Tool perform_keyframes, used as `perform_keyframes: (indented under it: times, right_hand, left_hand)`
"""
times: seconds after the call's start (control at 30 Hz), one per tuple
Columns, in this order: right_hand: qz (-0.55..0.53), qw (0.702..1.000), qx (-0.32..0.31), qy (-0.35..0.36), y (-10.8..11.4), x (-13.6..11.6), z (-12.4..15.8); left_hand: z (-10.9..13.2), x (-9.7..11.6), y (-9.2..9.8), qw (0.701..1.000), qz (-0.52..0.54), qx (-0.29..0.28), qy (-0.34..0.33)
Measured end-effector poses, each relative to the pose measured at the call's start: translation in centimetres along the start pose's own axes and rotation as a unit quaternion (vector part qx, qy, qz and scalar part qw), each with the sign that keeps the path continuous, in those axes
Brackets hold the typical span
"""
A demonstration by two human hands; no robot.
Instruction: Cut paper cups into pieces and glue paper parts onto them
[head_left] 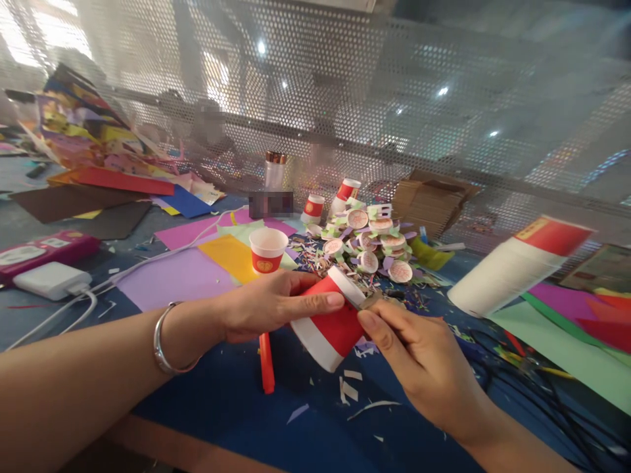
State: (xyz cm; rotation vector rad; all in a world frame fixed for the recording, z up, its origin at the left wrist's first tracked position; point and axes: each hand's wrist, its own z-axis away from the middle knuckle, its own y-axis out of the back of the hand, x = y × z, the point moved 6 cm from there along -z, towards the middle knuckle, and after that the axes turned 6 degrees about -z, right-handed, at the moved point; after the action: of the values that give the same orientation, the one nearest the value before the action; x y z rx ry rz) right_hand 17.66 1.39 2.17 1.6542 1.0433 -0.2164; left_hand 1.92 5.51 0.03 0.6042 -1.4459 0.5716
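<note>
My left hand grips a red and white paper cup, which lies tilted on its side above the blue table. The thumb lies along the cup's red wall. My right hand is closed in a pinch on a small brownish piece at the cup's upper edge. A silver bangle sits on my left wrist. Just beneath the left hand an orange stick lies on the table.
An upright red cup stands on coloured paper sheets. Behind it lies a heap of decorated cups, and a stack of cups lies at the right. A white charger with its cable sits at the left. Paper scraps litter the table.
</note>
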Motion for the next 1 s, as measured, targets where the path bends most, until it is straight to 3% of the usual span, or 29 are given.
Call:
perform_keyframes:
  times: [0.2,0.53,0.87,1.0]
  right_hand:
    - [-0.027,0.999,-0.021,-0.02,-0.4,0.6,0.0]
    - [-0.052,0.997,-0.041,-0.048,-0.7,0.7,0.1]
    - [-0.063,0.995,-0.052,-0.051,-0.6,0.5,-0.1]
    - [-0.056,0.996,-0.048,-0.043,-0.6,0.5,-0.2]
  left_hand:
    - [0.4,0.0,1.0,0.964,-0.246,0.098,0.018]
    - [0.6,-0.1,-0.7,0.978,-0.205,-0.016,0.038]
    - [0.4,-0.5,-0.4,0.965,-0.256,-0.037,0.047]
    - [0.3,-0.1,0.0,0.961,-0.275,-0.003,0.003]
